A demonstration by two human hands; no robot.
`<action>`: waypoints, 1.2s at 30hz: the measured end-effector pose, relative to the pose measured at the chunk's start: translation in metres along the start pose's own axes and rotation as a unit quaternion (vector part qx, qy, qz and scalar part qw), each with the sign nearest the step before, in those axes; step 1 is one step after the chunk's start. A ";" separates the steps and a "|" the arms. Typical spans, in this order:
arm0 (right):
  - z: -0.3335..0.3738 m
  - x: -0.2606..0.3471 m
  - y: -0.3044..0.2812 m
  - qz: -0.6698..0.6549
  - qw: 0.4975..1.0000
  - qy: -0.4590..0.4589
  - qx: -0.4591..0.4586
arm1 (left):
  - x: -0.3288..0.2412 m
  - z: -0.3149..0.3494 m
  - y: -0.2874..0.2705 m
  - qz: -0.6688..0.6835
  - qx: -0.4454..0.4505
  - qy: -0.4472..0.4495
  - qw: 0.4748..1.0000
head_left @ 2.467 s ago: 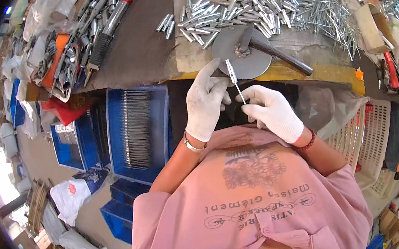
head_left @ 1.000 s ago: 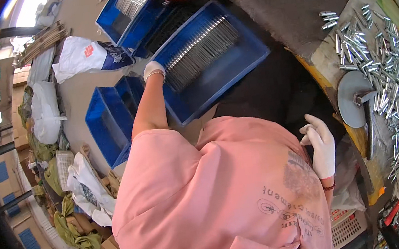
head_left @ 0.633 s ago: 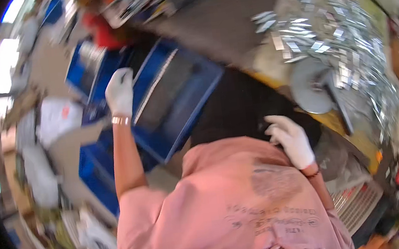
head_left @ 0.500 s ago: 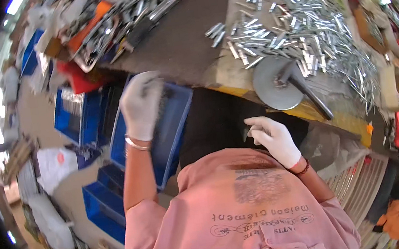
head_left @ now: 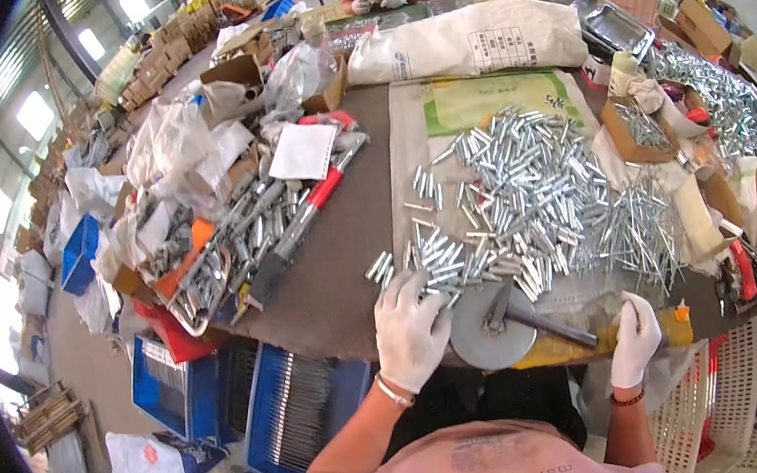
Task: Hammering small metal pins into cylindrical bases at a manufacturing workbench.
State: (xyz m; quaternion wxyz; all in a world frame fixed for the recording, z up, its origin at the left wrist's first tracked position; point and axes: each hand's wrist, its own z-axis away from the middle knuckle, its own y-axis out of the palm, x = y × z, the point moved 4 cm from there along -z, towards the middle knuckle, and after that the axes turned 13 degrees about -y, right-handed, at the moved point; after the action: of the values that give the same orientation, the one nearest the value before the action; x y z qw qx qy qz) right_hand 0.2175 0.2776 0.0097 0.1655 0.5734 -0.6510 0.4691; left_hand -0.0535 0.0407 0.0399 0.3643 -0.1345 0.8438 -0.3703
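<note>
the gloved left hand (head_left: 411,332), below mid-frame, reaches over the worktop (head_left: 328,290) edge, its fingers at the front fringe of the heap of short metal tubes (head_left: 533,189), centre right; whether they grasp one i cannot tell. the gloved right hand (head_left: 635,339), lower right, has its fingers curled inward, and whether they hold anything i cannot tell. a dark hammer (head_left: 552,325) lies across a grey disc (head_left: 494,347) between the hands; a blue bin (head_left: 348,390) of thin rods (head_left: 298,415) sits lower left
</note>
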 end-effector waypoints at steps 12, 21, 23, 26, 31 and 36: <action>-0.003 0.017 0.024 0.118 0.986 -0.110 0.033 | -0.003 -0.014 0.003 -0.015 0.021 -0.029 0.999; -0.003 0.017 0.026 0.123 0.987 -0.101 0.037 | 0.000 -0.015 0.006 -0.008 0.031 -0.018 0.999; -0.003 0.019 0.024 0.129 0.986 -0.098 0.039 | -0.001 -0.014 0.007 -0.011 0.032 -0.008 0.999; -0.001 0.018 0.024 0.136 0.985 -0.101 0.041 | -0.001 -0.013 0.007 -0.029 0.029 -0.009 0.999; 0.002 0.014 0.022 0.125 0.988 -0.065 0.068 | -0.001 -0.011 0.001 -0.031 0.005 -0.036 0.999; -0.001 0.018 0.021 0.131 0.987 -0.067 0.065 | -0.005 -0.015 0.002 -0.027 0.016 -0.028 0.999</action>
State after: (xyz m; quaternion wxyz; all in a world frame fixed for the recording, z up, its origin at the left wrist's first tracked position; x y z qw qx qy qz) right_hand 0.1928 0.2653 0.0145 0.0212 0.5224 -0.6984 0.4888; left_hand -0.0606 0.0521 0.0474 0.3795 -0.1617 0.8235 -0.3895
